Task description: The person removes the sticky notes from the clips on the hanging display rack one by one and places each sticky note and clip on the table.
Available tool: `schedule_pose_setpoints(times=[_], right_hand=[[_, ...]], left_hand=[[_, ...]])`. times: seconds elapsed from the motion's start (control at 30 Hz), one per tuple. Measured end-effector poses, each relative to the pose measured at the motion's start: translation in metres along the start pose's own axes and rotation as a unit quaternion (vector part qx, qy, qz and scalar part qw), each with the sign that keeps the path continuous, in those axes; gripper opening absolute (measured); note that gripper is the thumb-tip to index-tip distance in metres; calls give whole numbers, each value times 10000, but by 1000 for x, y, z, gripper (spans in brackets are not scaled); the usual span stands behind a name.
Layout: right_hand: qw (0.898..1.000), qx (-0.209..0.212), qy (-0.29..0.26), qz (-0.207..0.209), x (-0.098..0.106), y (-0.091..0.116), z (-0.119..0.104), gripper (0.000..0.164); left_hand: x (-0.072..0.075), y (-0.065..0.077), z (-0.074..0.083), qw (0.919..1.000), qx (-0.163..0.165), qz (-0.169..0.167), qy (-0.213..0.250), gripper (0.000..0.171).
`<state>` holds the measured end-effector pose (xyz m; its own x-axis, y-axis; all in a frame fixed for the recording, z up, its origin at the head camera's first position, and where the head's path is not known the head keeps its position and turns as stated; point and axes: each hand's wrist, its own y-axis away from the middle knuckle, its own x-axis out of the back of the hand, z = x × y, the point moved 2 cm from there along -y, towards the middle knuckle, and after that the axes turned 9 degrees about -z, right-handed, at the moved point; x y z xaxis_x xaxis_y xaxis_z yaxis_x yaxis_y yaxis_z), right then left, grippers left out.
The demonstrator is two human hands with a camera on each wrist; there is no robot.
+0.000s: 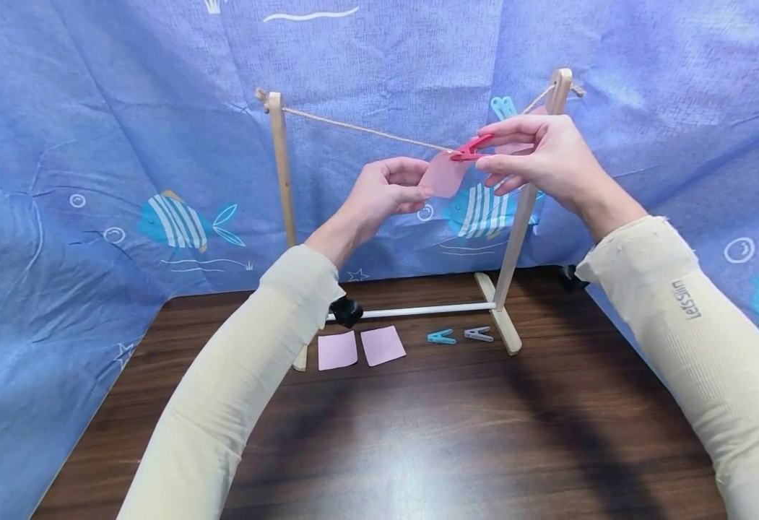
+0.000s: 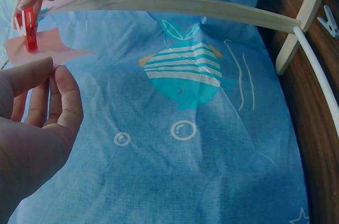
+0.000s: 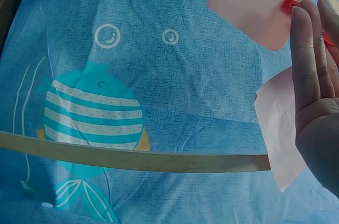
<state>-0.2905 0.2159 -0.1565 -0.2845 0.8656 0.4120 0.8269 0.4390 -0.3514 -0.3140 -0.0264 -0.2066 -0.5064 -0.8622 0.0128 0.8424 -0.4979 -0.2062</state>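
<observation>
A square of pink paper (image 1: pixel 445 175) hangs at a rope (image 1: pixel 366 131) strung between two wooden posts. My left hand (image 1: pixel 385 189) pinches the paper's left edge between thumb and fingers. At the paper's top, my right hand (image 1: pixel 541 155) holds a red clothespin (image 1: pixel 473 149) by its handles, its nose at the rope and paper. In the left wrist view the red clothespin (image 2: pixel 30 32) overlaps the paper, just past my left fingertips. Behind my right hand, a second pink paper (image 3: pixel 280 128) hangs, partly hidden, near a light blue clothespin (image 1: pixel 502 108) on the rope.
Two pink paper squares (image 1: pixel 383 346) lie on the dark wooden table (image 1: pixel 405 426). Beside them are a blue clothespin (image 1: pixel 442 336) and a grey clothespin (image 1: pixel 479 334). The right post (image 1: pixel 515 238) stands on a wooden foot, and a white bar (image 1: pixel 427 311) runs low along the frame.
</observation>
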Motion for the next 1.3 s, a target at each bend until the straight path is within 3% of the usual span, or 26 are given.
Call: schedule_pose_setpoints(times=[0.4,1.03,1.3], right_hand=[[9999,19,-98,133,0,0,3,41],[9974,533,-284,395,1,-1,5,30],[9923,696,-820,614,1,1,3,27]], left_hand=[[0,1,0,10000,-48,-11,-77,31],[2,0,1,10000,-50,24,26,33],[2,5,6,9999,-171,-20,-12,32]])
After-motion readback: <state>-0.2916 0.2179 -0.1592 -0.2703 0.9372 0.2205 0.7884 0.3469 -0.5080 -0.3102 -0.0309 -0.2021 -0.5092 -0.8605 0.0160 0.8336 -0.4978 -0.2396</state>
